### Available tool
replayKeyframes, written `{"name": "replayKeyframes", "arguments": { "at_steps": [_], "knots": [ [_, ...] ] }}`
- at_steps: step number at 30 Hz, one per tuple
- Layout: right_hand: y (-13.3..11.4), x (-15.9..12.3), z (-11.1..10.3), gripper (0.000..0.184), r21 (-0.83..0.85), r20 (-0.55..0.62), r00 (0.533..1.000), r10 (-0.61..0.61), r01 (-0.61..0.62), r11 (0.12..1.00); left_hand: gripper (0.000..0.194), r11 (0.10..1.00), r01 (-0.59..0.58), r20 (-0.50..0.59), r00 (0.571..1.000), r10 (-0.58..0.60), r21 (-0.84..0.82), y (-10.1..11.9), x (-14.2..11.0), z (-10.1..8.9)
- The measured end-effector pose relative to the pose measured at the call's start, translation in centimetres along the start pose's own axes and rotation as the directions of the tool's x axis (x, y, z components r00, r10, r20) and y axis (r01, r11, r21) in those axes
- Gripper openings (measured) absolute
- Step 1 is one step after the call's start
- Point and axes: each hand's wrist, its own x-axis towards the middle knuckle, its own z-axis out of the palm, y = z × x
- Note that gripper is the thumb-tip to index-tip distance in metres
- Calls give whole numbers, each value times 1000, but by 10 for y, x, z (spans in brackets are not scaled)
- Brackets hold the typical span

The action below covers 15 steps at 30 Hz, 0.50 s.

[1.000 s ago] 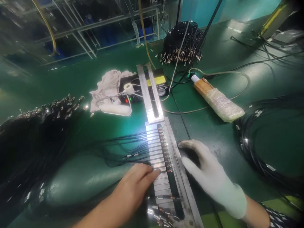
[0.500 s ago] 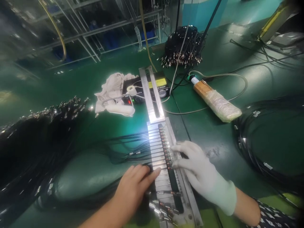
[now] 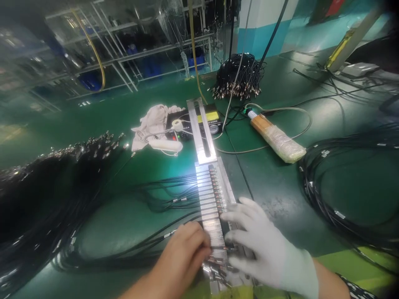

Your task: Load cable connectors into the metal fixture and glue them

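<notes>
A slotted metal fixture lies lengthwise in front of me. Thin black cables enter its slots from the left, and their stripped ends line up along a dark channel. My bare left hand is at the fixture's left edge, thumb and fingers pinched on a black cable whose end pokes out to the right. On my right hand is a white glove; its fingers are spread over the fixture's right side, touching near the channel. Several loose cable ends with metal tips lie at the fixture's near end.
Behind the fixture sits a black control box, with a white cloth beside it. A wrapped wooden-handled tool rests to the right. Cable bundles lie at left, right and back on the green table.
My left hand has gone from a pointing finger on the slots to a pinch nearer me. My right hand has slid toward the fixture's near end, fingers spread. The camera view has shifted slightly.
</notes>
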Motion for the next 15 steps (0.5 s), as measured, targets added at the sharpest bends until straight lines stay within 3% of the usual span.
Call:
{"name": "replayKeyframes", "arguments": {
  "at_steps": [4,7,11,15],
  "knots": [
    [-1,3,4,9,7,6,1000,11,-11,1000,19,982,-32,-68,997,46,184,-26,-22,-16],
    [2,3,3,10,36,-6,999,39,-39,999,17,958,7,-115,993,27,286,-41,-38,-19],
    [9,0,4,24,90,-95,990,106,-98,991,18,958,-44,-168,981,95,284,-33,-29,-8],
    [15,-6,6,22,159,-185,958,219,-191,969,15,983,-127,-43,990,134,135,-17,-6,-3]
  ]
}}
